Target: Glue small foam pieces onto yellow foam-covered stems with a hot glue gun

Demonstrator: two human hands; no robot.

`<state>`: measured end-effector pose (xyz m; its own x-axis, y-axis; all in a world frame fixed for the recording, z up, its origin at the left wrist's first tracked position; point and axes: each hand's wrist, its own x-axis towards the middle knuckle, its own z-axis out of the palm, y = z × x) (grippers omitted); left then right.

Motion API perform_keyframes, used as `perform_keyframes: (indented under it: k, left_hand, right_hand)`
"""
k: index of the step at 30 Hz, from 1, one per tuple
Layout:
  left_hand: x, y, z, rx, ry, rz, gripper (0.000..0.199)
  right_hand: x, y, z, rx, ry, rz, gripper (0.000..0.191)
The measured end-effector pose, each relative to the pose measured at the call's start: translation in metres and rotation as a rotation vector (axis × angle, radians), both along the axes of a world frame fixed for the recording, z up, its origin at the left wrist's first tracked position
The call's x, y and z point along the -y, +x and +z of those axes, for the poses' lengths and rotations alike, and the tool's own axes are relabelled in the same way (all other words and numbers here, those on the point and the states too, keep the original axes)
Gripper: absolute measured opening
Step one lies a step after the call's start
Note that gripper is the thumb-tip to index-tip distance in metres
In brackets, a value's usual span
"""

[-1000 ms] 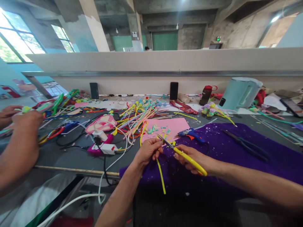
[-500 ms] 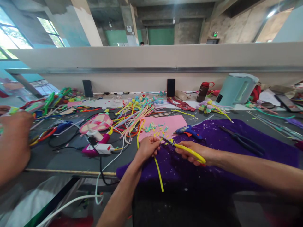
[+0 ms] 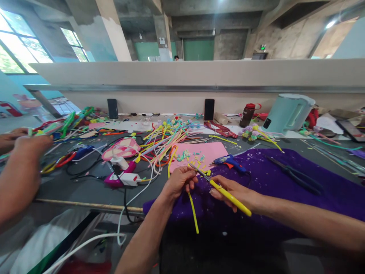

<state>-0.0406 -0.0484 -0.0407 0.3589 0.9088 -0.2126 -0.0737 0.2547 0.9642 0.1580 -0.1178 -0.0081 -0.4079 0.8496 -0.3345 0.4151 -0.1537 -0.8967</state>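
My left hand (image 3: 180,182) is closed on a yellow pipe cleaner (image 3: 194,213), whose long end hangs down over the purple cloth (image 3: 273,167). In my right hand (image 3: 232,192) are scissors (image 3: 229,196) with yellow handles. Their blades point up and left, with the tips beside my left fingertips; whether they touch the pipe cleaner I cannot tell. Behind my hands lies a pink sheet (image 3: 215,149) strewn with short yellow and mint cut pieces (image 3: 185,155). A blue glue gun (image 3: 232,163) rests at the sheet's right edge.
At far left are a co-worker's hands (image 3: 31,148), near red-handled pliers (image 3: 65,160). A power strip (image 3: 122,177) with cables sits left of my arm. Pipe cleaners (image 3: 162,140) lie piled behind. Long-nosed pliers (image 3: 296,177), a kettle (image 3: 289,114) and a bottle (image 3: 247,114) stand or lie rightward.
The scissors have turned so their tips point further up and left, above my left fingertips. My left hand keeps hold of the pipe cleaner. The camera view has shifted slightly.
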Motion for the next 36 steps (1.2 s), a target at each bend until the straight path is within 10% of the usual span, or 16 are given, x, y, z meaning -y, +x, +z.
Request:
perform_keyframes:
  k: [14,29,36]
  left_hand:
    - [-0.005,0.009,-0.014,-0.473,0.226,0.064,0.015]
    - [-0.011,-0.001,0.004,-0.519,0.469,0.149,0.015]
    - [-0.054,-0.018,0.015,-0.920,0.745,0.143,0.024]
  right_hand:
    - [-0.021,0.000,-0.004,-0.193,-0.448,-0.116,0.034]
    - [-0.012,0.032,-0.004,-0.245,-0.337,-0.141,0.035]
    - [-0.010,0.036,-0.002,-0.194,-0.200,-0.122,0.036]
